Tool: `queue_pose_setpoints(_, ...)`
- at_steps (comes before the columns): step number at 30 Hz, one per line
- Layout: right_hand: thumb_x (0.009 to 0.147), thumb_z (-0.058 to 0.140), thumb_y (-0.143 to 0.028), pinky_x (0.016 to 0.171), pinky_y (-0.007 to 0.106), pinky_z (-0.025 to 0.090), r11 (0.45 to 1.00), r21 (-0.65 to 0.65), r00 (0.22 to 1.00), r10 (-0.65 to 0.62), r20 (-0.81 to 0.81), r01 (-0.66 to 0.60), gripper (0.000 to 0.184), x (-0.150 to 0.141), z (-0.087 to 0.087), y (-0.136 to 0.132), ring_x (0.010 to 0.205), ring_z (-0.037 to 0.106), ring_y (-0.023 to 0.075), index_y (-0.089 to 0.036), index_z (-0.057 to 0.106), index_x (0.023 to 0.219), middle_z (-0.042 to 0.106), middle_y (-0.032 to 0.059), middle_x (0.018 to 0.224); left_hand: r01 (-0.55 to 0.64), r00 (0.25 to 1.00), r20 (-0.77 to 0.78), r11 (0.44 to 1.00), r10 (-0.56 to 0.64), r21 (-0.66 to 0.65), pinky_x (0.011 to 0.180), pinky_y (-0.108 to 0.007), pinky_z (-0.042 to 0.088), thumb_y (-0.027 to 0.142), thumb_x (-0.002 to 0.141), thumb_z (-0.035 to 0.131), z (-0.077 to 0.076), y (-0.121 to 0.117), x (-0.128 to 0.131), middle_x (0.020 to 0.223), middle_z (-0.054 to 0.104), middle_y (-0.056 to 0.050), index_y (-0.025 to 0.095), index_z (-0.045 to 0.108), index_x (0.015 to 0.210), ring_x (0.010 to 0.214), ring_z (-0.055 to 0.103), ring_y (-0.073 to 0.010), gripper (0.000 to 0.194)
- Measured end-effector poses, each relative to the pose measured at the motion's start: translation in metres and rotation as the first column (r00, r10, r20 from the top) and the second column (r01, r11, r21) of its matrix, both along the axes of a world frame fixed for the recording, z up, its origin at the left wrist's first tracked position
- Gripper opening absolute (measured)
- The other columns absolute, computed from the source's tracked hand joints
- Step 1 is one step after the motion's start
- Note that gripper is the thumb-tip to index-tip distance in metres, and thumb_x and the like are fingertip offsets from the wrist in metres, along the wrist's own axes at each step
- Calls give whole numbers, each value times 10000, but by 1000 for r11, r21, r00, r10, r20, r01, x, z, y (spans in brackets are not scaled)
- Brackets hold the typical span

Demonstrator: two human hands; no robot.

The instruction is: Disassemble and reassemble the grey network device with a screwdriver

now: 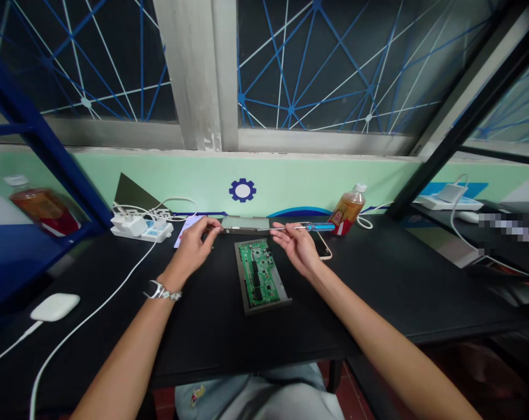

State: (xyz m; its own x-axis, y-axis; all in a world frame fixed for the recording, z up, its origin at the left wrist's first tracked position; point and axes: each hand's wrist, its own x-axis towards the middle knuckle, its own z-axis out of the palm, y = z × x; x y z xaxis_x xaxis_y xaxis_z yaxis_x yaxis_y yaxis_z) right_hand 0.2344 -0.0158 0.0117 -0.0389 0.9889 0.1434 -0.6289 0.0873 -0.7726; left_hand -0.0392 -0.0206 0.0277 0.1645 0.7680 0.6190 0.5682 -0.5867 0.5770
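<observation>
My right hand (296,246) holds a screwdriver (320,227) with a blue handle. It lies almost level, its thin shaft pointing left across the fingers. My left hand (197,244) has thumb and forefinger pinched at the left end of a flat grey metal cover (246,224); whether they grip the cover or a small part is too small to tell. In front of the cover, between my forearms, a green circuit board (261,273) sits in a grey metal tray (252,310) on the black table. Neither hand touches the board.
A juice bottle (348,210) and a phone (323,247) are beside my right hand. Left of my left hand are a power strip (146,230) with plugs and a purple-white sheet or screen (182,228). A white case (55,307) with cables lies at the left; a black frame (439,125) stands right.
</observation>
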Motion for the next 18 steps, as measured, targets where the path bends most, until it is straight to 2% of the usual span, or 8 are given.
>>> queue_pose_setpoints(3, 863, 693, -193, 703, 298, 634, 1000, 22, 996, -19, 84, 17, 172, 1, 0, -1, 816, 769, 219, -196, 520, 864, 771, 118, 954, -13, 964, -266, 994, -17, -112, 757, -330, 471, 279, 942, 527, -6, 11, -23, 922, 671, -38, 210, 628, 937, 817, 624, -203, 122)
queue_pose_setpoints(6, 863, 700, -218, 661, 301, 636, 999, 31, 988, -13, 152, 8, 201, -3, -1, -4, 769, 770, 221, -205, 500, 875, 772, 109, 914, -14, 925, -379, 991, -38, -134, 801, -361, 470, 230, 915, 523, -19, 19, -31, 937, 647, -62, 204, 629, 898, 890, 615, -233, 111)
queue_pose_setpoints(11, 860, 695, -218, 628, 310, 633, 1000, 23, 979, -2, 206, -3, 219, -8, -5, -5, 723, 766, 214, -219, 477, 877, 775, 84, 868, -41, 896, -444, 989, -27, -143, 853, -392, 473, 196, 884, 512, -36, 25, -29, 939, 614, -79, 209, 623, 852, 935, 598, -255, 117)
queue_pose_setpoints(18, 859, 702, -249, 593, 306, 629, 998, -14, 977, 56, 207, -55, 253, -11, -6, -8, 726, 766, 220, -226, 449, 864, 777, 85, 855, -64, 891, -454, 984, -17, -164, 827, -386, 478, 151, 841, 504, -46, 30, -32, 918, 604, -81, 206, 604, 835, 885, 593, -243, 114)
